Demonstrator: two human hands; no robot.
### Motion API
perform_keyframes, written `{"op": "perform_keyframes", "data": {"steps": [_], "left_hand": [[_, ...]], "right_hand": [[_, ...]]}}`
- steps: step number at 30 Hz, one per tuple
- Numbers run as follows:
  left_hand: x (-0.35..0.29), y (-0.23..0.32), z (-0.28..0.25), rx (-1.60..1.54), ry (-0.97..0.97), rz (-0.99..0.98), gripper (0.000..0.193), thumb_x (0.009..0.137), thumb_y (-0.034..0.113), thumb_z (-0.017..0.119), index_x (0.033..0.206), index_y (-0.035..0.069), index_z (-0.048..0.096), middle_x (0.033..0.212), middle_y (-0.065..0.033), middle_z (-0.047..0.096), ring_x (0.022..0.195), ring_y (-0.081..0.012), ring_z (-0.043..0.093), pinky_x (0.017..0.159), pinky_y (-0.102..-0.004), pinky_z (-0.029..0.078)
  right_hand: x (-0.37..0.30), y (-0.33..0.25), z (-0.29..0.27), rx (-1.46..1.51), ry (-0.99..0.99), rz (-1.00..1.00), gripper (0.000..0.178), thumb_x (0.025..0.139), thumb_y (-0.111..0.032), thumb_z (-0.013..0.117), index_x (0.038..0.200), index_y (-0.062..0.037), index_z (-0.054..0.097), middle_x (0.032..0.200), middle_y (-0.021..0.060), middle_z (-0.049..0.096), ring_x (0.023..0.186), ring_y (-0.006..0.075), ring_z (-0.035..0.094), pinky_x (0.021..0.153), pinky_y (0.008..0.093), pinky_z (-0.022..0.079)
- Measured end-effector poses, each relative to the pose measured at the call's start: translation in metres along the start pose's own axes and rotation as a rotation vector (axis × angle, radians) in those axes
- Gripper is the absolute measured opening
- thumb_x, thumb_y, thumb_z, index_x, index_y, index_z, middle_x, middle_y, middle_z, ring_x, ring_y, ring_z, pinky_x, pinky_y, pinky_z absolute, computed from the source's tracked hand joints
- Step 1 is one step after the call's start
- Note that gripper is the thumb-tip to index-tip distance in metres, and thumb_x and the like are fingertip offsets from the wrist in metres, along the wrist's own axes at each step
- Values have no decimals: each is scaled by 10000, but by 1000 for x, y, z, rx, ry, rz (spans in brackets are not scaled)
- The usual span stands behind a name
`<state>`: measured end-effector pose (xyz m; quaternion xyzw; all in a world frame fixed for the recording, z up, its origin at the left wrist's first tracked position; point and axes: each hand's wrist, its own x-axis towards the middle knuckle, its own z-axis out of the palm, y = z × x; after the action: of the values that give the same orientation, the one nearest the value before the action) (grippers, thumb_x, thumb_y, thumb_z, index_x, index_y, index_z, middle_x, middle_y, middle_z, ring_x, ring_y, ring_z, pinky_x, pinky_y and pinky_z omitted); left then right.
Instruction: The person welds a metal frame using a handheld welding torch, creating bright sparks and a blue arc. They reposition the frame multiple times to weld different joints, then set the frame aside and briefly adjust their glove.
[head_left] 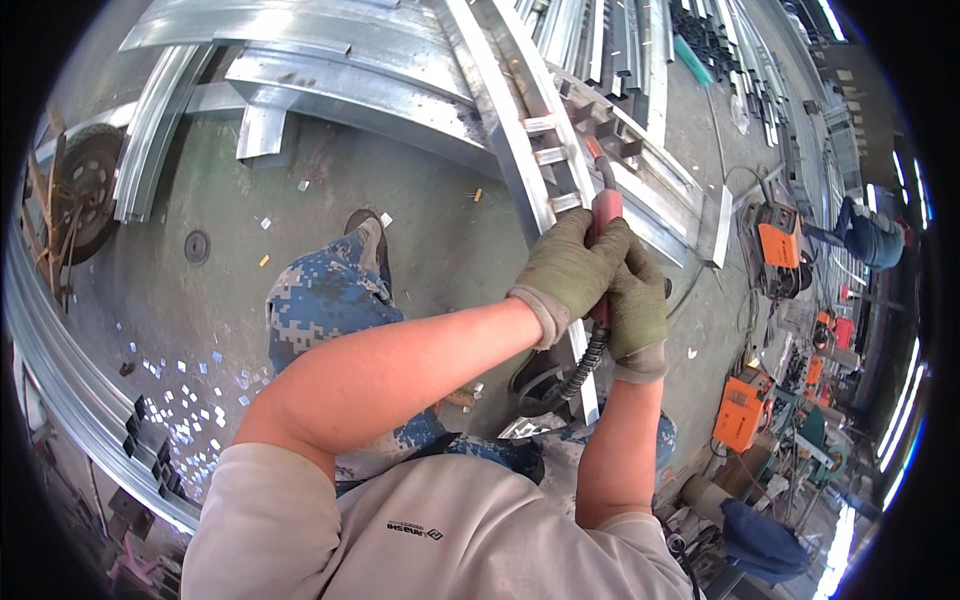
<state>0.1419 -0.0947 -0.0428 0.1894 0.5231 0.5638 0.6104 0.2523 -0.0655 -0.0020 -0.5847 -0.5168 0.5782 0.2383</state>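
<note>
Both my hands wear olive-green work gloves and are together on a welding torch. My left hand (568, 268) has its fingers wrapped at the red handle of the welding torch (605, 207). Against it, my right hand (637, 308) closes round the same handle from the other side; part of the grip is hidden by the gloves. The torch's curved neck and orange-tipped nozzle point away over a ladder-like metal frame (548, 160). From below the gloves, the black ribbed torch cable (590, 362) runs down toward my lap.
Long galvanized steel channels (350, 95) lie across the far left. More metal profiles (600, 45) are stacked at the far side. An orange welding machine (778, 243) stands to the right, near a bending person (868, 235). Small metal scraps (195, 410) litter the left floor.
</note>
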Motion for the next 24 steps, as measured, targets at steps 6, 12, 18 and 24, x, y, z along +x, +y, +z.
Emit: {"op": "perform_keyframes", "data": {"steps": [6,12,18,24], "left_hand": [[-6,-2,-3,168,-283,50,458,1044,387,654,1275,-7,697,1046,-52,703,944,-124,623,830,-297,514],[-17,-9,1,210,-546,-11,386,1058,365,624,1194,23,739,952,7,676,844,-77,576,765,-253,477],[-19,-40,-3,388,-640,-65,453,1070,394,627,1341,34,677,1186,-35,715,1035,-135,669,905,-293,529],[-14,-55,-15,474,-609,-37,454,1064,401,642,1353,51,671,1242,-54,715,1086,-167,696,954,-316,534]], "right_hand": [[-38,12,-25,113,9,-29,584,1013,-170,712,1558,-105,512,1011,28,710,698,89,610,576,237,481],[-77,32,-49,377,37,16,689,993,-150,734,1614,-144,435,1042,59,726,699,105,640,572,253,535],[-112,52,-95,507,223,2,619,980,-149,744,1545,-78,503,1056,77,706,671,146,671,538,269,544],[-130,53,-180,419,470,-185,499,919,-146,807,1359,-22,606,978,85,730,659,164,663,546,325,552]]}}
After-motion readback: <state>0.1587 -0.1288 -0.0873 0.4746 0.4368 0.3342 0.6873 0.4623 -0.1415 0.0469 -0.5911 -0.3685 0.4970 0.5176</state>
